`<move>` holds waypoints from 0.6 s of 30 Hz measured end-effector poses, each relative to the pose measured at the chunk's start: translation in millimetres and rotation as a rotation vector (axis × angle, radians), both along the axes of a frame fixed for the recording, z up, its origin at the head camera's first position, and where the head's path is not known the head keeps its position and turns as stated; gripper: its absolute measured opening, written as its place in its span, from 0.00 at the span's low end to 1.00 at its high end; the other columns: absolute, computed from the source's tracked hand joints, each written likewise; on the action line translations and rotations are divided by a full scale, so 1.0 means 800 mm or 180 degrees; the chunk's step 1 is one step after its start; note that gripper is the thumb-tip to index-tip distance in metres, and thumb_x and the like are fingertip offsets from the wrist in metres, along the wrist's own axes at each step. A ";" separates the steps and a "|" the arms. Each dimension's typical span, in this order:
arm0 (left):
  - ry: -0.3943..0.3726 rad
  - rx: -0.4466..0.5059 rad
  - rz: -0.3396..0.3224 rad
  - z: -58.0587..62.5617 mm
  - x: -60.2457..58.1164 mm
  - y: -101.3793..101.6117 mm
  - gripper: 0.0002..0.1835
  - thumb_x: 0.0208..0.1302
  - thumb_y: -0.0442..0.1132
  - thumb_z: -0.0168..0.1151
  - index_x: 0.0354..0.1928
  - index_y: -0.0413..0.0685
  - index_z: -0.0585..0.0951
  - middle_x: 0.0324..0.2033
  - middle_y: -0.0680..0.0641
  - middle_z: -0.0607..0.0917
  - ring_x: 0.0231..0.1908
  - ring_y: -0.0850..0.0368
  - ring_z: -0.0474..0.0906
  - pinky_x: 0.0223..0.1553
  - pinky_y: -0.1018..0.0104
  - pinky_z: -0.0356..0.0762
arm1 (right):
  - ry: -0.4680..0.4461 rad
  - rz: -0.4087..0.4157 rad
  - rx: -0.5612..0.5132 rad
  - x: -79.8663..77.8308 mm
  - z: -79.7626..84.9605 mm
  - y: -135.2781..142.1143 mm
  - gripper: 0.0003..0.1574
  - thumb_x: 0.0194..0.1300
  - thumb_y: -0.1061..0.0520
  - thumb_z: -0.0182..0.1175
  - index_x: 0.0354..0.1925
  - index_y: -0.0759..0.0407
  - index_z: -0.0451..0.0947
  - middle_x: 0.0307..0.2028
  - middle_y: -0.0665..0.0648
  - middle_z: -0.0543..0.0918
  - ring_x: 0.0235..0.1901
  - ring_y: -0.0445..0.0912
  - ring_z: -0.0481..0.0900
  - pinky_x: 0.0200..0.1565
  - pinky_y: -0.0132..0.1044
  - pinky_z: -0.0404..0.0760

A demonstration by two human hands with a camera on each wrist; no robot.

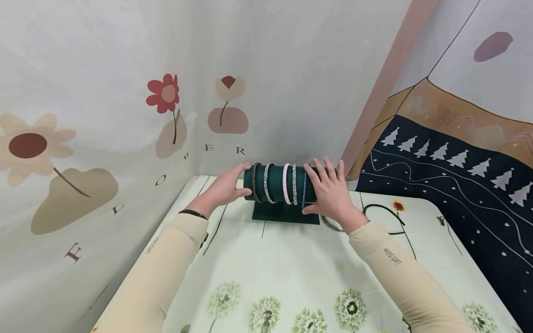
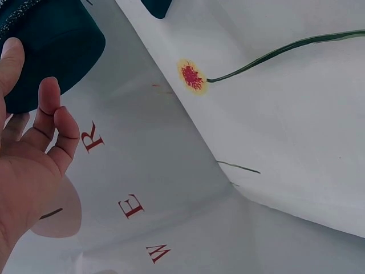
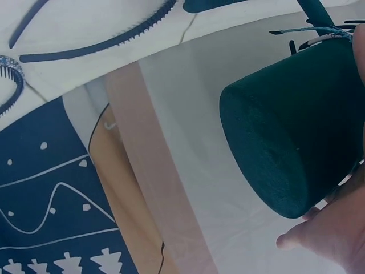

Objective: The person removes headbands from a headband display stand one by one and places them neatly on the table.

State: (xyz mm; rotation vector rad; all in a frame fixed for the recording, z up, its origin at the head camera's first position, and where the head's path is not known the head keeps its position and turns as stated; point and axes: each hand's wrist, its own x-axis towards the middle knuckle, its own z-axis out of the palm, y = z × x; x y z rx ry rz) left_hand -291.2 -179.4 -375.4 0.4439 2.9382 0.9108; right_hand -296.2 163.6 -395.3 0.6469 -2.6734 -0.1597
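A dark green velvety headband stand lies crosswise at the back of the table, a horizontal roll over a flat base. Around the roll sit several headbands: a dark one, two silvery ones, a pink one and a blue braided one. My left hand grips the roll's left end, thumb in front and fingers behind. My right hand holds the right part, fingers spread over the top, thumb low in front, right beside the blue headband. In the right wrist view, the roll's bare round end faces out.
On the table to the right lie a black toothed headband and a silvery toothed one, partly behind my right wrist. A pale flower-printed curtain hangs close behind the stand; a dark tree-printed cloth borders the table's right side.
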 end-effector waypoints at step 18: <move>-0.0006 0.0041 -0.0027 0.001 0.002 0.000 0.46 0.74 0.44 0.71 0.85 0.55 0.56 0.85 0.47 0.58 0.82 0.38 0.61 0.80 0.39 0.66 | -0.0467 -0.0005 -0.0235 -0.007 0.024 0.006 0.83 0.46 0.25 0.80 0.85 0.58 0.52 0.85 0.65 0.53 0.85 0.66 0.42 0.82 0.76 0.36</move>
